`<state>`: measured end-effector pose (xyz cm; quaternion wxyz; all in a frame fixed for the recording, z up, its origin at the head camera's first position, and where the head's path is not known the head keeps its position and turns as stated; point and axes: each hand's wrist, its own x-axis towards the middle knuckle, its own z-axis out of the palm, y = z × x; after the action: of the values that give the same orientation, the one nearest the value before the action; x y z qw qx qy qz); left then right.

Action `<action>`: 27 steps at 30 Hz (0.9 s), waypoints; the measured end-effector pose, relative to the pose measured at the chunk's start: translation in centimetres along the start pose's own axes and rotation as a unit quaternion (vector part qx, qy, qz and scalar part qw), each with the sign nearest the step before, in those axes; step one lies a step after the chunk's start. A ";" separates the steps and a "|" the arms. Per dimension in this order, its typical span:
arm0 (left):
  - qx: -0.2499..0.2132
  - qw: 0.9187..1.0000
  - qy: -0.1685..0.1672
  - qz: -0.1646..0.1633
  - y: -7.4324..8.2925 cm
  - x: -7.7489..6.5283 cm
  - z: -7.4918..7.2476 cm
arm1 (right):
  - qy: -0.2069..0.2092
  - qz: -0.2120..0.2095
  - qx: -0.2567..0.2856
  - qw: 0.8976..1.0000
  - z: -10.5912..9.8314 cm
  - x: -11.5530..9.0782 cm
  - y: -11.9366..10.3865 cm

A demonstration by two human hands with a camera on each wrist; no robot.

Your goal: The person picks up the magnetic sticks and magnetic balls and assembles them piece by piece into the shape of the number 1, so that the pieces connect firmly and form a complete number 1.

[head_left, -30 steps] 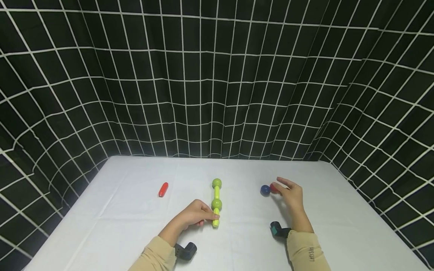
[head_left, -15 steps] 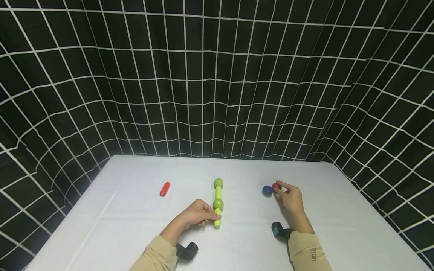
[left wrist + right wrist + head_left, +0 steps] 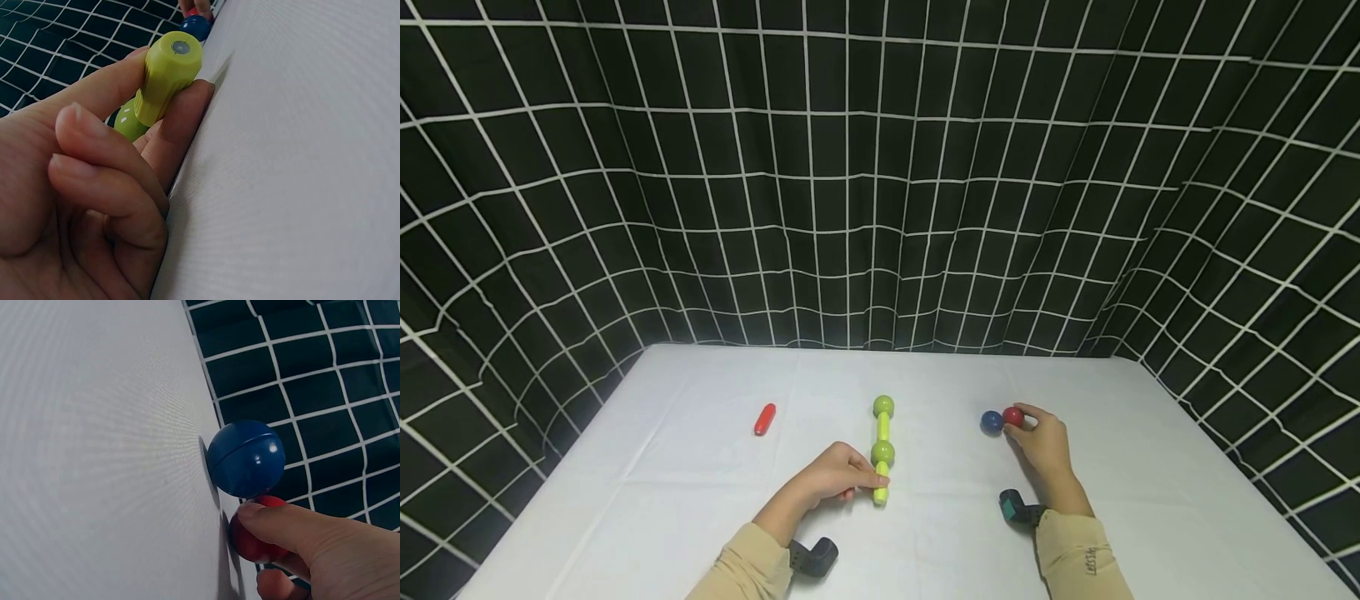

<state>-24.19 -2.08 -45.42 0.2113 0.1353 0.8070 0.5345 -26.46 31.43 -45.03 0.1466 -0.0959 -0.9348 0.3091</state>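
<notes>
My left hand [image 3: 838, 475] pinches the near yellow-green rod [image 3: 164, 78] between thumb and fingers; a grey metal disc shows in the rod's end. That rod lines up with a green ball [image 3: 883, 452], a second yellow-green rod [image 3: 883, 427] and a far green ball [image 3: 883, 406], all in one straight chain on the table. Over on the right, my right hand [image 3: 1043, 442] grips a red ball [image 3: 257, 540] with thumb and fingers. Right beside it sits a blue ball [image 3: 245, 459], which has a seam line round it.
A loose red rod [image 3: 765, 419] lies on the white cloth-covered table [image 3: 700, 500], left of the chain. Dark curtains [image 3: 880, 183] with a white grid stand behind the table and along both sides. Each wrist wears a black camera [image 3: 815, 557].
My right fingers have closed round the red ball and shifted slightly nearer, with the ball beside the blue one. The left hand and its chain stay in place; the head view shifted slightly.
</notes>
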 end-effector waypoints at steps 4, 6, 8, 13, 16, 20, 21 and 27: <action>-0.002 1.000 -0.001 0.002 0.0 0.0 0.0 | 0.003 0.014 0.000 1.000 -0.1 -0.1 0.2; -0.003 1.000 -0.002 0.001 0.0 0.0 0.0 | 0.006 0.020 0.003 1.000 -0.1 -0.1 0.3; -0.002 1.000 -0.003 0.002 0.0 0.0 0.0 | 0.010 0.026 0.006 1.000 0.1 -0.1 0.3; -0.002 1.000 -0.005 0.004 -0.1 0.0 -0.1 | 0.022 0.046 0.012 0.999 0.3 -0.1 0.2; -0.004 1.000 -0.003 0.000 -0.1 0.0 -0.1 | 0.029 0.050 0.010 0.998 0.4 -0.2 0.0; -0.004 1.000 -0.002 0.000 -0.2 0.2 0.0 | 0.033 0.053 0.007 0.998 0.4 -0.3 -0.1; -0.005 1.000 -0.002 0.000 -0.2 0.2 0.0 | 0.034 0.054 0.006 0.998 0.4 -0.3 -0.1; -0.005 1.000 -0.003 -0.002 -0.3 0.2 0.1 | 0.028 0.064 0.004 0.998 0.3 -0.5 0.2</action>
<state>-24.31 -2.02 -45.72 0.2149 0.1345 0.8040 0.5379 -26.11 31.28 -45.51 0.1528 -0.1630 -0.9211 0.3187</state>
